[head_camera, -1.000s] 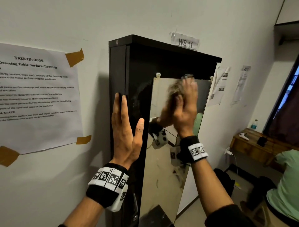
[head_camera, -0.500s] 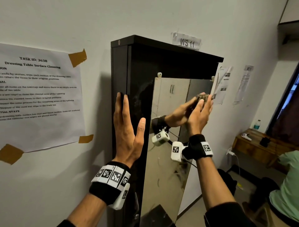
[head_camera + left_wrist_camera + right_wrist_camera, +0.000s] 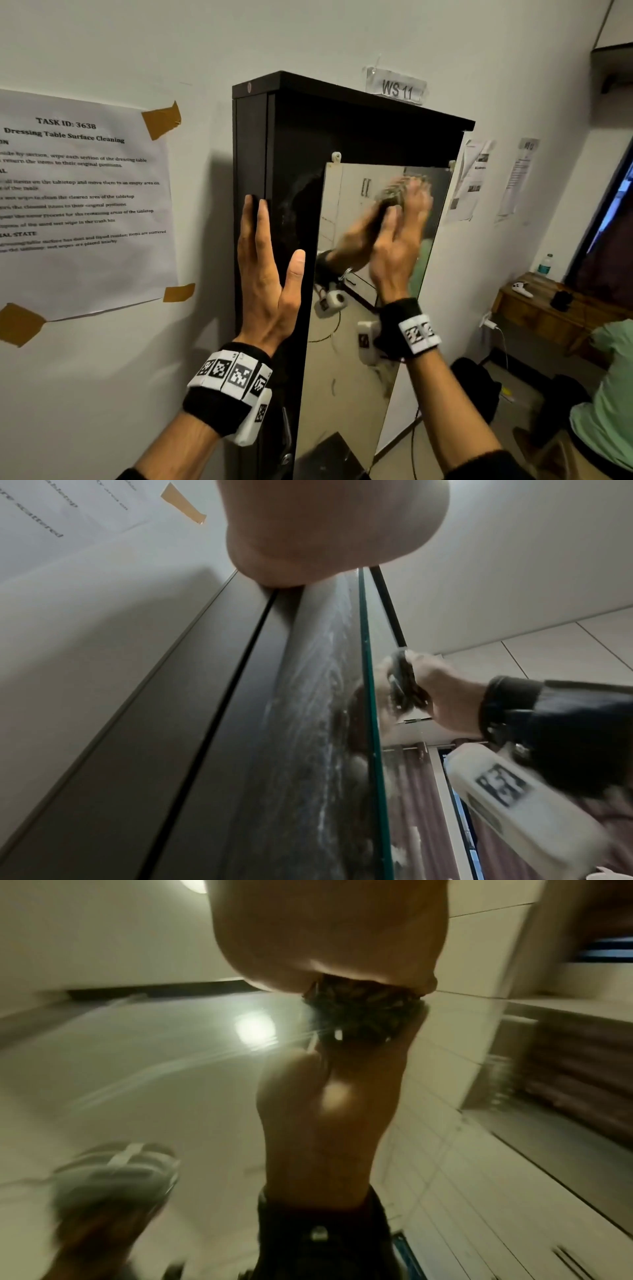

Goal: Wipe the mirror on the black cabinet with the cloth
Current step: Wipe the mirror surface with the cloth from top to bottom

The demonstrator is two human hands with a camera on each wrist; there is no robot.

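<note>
A tall black cabinet (image 3: 342, 130) stands against the white wall with a long mirror (image 3: 346, 359) fixed to its front. My right hand (image 3: 400, 236) lies flat on the upper part of the glass and presses a dark bunched cloth (image 3: 394, 195) under straight fingers; it is motion-blurred. The left wrist view shows the cloth (image 3: 404, 688) squeezed between the right hand (image 3: 448, 699) and the mirror (image 3: 387, 777). The right wrist view shows the cloth (image 3: 363, 1012) under the palm. My left hand (image 3: 267, 274) rests flat and open on the cabinet's front left edge, holding nothing.
A printed sheet (image 3: 78, 192) is taped to the wall left of the cabinet, and a "WS 11" label (image 3: 395, 89) hangs above it. At the right stands a low wooden table (image 3: 534, 308) with a water bottle (image 3: 545, 263). A person in a green shirt (image 3: 603, 394) sits at the lower right.
My right hand swept the cloth from the mirror's top down to its right edge, then back up and to the left. My left hand has stayed on the cabinet.
</note>
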